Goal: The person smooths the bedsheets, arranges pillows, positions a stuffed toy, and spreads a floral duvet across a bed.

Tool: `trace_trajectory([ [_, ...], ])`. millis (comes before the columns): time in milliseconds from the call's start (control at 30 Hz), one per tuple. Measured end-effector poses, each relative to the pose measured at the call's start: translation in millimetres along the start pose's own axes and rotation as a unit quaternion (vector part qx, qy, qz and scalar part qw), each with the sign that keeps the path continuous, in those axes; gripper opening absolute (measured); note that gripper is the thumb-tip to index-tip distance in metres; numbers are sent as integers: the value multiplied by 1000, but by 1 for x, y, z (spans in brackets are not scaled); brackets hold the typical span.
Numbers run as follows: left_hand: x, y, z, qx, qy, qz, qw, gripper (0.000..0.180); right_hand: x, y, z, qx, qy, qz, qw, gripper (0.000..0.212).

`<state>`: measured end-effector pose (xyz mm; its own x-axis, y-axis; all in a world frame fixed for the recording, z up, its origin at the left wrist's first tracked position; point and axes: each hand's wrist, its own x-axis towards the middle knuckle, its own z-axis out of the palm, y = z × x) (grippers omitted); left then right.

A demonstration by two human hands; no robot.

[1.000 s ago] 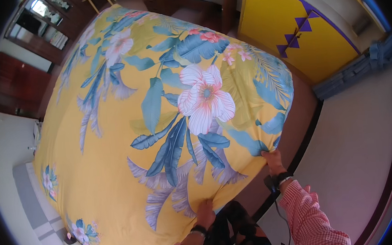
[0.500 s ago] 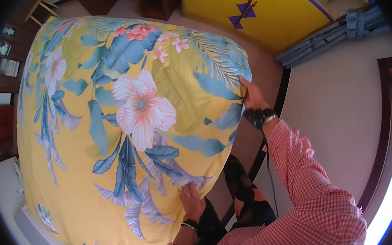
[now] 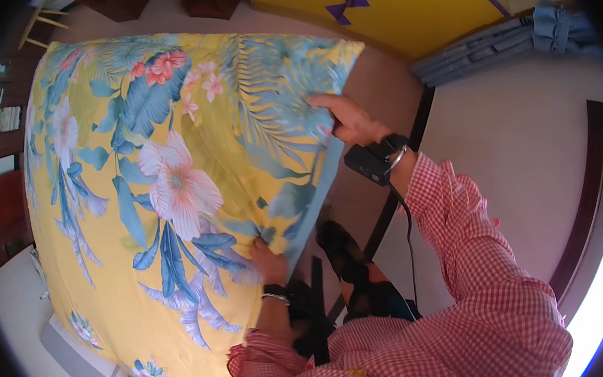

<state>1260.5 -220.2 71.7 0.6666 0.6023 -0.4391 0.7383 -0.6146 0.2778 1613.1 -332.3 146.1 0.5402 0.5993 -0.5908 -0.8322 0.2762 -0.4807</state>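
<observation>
A yellow bedspread [image 3: 206, 150] with large pink-white flowers and blue leaves covers the bed. My right hand [image 3: 351, 119] is closed on its right side, the thumb lying over the cloth. The far right corner pokes out in a point beyond that hand, and a plain blue strip [image 3: 321, 190] shows along the edge below it. Nearer to me, my left hand [image 3: 270, 264] is closed on the same side, where the cloth puckers around the fingers. Both wrists wear dark devices with bands.
Yellow cabinet doors [image 3: 373, 13] with purple triangles stand at the back. A tied blue-grey curtain [image 3: 489, 46] hangs by the right wall. Dark shelves [image 3: 0, 141] line the left. A grey-striped cloth [image 3: 81, 355] lies at the lower left. A cable [image 3: 413, 250] runs from my right wrist.
Both hands have moved left and slightly up, drawing the bedspread's right side with them. The far right corner has become pointed, and the blue strip along the edge has come into sight.
</observation>
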Motion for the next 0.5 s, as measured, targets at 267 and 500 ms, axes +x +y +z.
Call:
trace_trajectory([
  [267, -84, 14, -213, -195, 72, 56, 977, 19, -67, -87, 88, -183, -104, -135, 968, 28],
  [500, -101, 27, -144, -121, 60, 124, 983, 18, -102, -53, 7, -83, 26, -83, 993, 31],
])
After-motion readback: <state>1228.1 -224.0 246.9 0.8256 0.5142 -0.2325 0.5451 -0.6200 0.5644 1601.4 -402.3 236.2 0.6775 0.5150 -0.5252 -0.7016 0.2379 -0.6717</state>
